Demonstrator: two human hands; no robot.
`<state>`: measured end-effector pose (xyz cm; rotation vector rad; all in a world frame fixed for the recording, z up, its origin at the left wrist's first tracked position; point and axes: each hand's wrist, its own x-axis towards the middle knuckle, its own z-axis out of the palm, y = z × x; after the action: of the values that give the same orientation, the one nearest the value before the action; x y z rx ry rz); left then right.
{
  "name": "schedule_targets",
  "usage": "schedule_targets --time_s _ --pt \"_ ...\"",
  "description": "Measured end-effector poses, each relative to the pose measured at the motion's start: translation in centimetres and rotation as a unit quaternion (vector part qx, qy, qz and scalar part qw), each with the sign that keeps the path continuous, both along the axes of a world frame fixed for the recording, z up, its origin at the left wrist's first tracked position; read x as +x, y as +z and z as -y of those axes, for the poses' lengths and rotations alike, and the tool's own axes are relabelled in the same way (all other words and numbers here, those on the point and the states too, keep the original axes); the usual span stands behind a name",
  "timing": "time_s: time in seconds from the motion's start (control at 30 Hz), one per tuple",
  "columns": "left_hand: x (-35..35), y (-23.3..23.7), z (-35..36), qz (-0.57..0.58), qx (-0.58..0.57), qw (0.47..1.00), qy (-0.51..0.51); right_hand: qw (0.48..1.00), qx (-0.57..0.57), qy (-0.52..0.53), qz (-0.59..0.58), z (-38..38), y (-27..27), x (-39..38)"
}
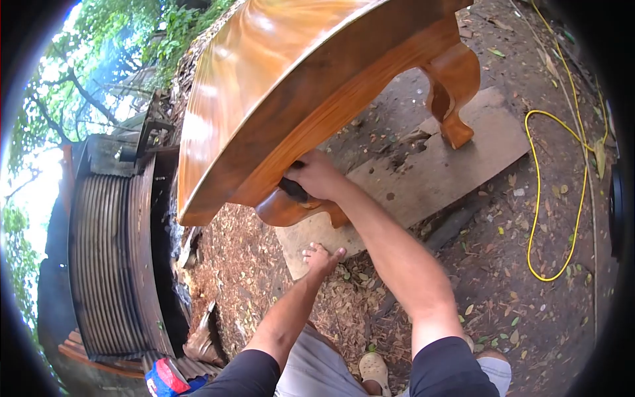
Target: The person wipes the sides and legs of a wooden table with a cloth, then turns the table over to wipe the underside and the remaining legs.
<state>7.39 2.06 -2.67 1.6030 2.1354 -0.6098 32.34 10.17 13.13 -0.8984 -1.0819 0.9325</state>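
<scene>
A glossy brown wooden table [317, 99] with a curved edge stands on carved legs. My right hand [317, 176] reaches under its apron to the near leg [281, 210]. Its fingers are bent around a small black pad-like thing [293, 190], which lies against the leg; its exact kind cannot be made out. My left hand [323, 259] rests on the near corner of a flat board [423, 192] under the table, fingers spread, holding nothing. The far leg [456, 92] stands on the same board.
A yellow cord [537, 198] loops over the leaf-covered ground [489, 291] at right. Corrugated metal sheeting [106, 264] stands at left, with a red and blue packet [169, 378] below it. My shoe [374, 370] shows at the bottom.
</scene>
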Motion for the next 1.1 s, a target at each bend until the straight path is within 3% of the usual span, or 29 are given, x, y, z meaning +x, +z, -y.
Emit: schedule_targets --time_s 0.33,0.43,0.63,0.73,0.83,1.1 --pt "0.1 0.1 0.0 -0.013 -0.005 1.0 -0.01 0.994 -0.05 0.029 -0.097 2.2 1.2 0.1" --pt "0.1 0.1 -0.1 -0.015 -0.001 1.0 -0.004 0.996 -0.049 0.004 -0.077 2.7 1.7 0.2" --pt "0.2 0.1 -0.1 -0.03 -0.003 0.999 -0.013 0.986 -0.083 0.084 -0.113 3.1 0.0 0.0" --pt "0.2 0.1 0.0 -0.026 -0.003 1.0 -0.012 0.99 -0.08 0.085 -0.078 2.5 0.2 0.8" --pt "0.3 0.1 0.2 -0.031 0.008 0.999 -0.02 0.995 -0.089 0.038 0.014 2.0 0.9 1.4" --pt "0.6 0.5 0.1 -0.015 -0.007 1.0 -0.002 0.991 -0.13 -0.022 -0.013 3.2 1.3 0.8"
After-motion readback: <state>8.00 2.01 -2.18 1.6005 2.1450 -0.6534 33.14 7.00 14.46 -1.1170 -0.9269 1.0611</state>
